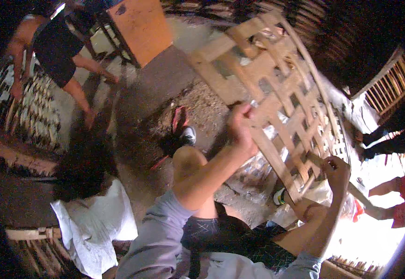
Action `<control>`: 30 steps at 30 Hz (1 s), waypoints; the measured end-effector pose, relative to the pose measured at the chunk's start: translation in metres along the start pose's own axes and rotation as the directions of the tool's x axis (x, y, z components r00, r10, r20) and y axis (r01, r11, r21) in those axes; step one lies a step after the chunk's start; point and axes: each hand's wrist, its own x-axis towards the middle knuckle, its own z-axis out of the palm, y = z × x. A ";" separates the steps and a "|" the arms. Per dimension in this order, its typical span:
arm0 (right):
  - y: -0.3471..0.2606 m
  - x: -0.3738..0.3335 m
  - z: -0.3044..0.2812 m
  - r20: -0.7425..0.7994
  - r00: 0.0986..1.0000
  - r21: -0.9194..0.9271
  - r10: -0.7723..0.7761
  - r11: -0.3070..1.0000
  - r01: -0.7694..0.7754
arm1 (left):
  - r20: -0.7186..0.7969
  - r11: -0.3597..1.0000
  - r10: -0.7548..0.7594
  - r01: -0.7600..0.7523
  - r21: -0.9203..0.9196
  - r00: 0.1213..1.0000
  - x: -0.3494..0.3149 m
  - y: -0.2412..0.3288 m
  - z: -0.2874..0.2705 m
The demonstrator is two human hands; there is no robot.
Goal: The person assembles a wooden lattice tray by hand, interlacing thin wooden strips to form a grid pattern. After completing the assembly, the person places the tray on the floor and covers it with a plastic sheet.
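A loosely woven panel of flat bamboo-like strips rises at a slant over my lap. Its curved outer rim runs down the far right side. My left hand is closed on the panel's near edge, with the thumb on top. At the lower right part of the weave, my right hand pinches the end of a narrow strip, its fingers curled. The strip's other end goes into the weave. Gaps between the strips let the ground show through.
On the left a person bends over another woven piece. An orange board stands behind. White cloth hangs at the lower left. A small container lies under the panel. To the right are a slatted wooden frame and someone in red.
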 end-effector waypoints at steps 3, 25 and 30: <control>0.016 -0.003 -0.007 -0.107 0.992 0.227 0.066 0.973 -0.040 | 0.035 0.994 0.046 -0.049 0.093 0.998 0.011 0.014 -0.011; -0.033 0.013 0.058 0.138 0.978 0.193 0.159 0.964 -0.184 | 0.077 0.746 0.397 -0.371 0.554 0.914 0.044 0.053 -0.021; -0.063 0.038 0.076 -0.133 0.944 0.218 0.303 0.938 -0.270 | 0.210 0.652 0.411 -0.448 0.612 0.887 0.037 0.027 -0.013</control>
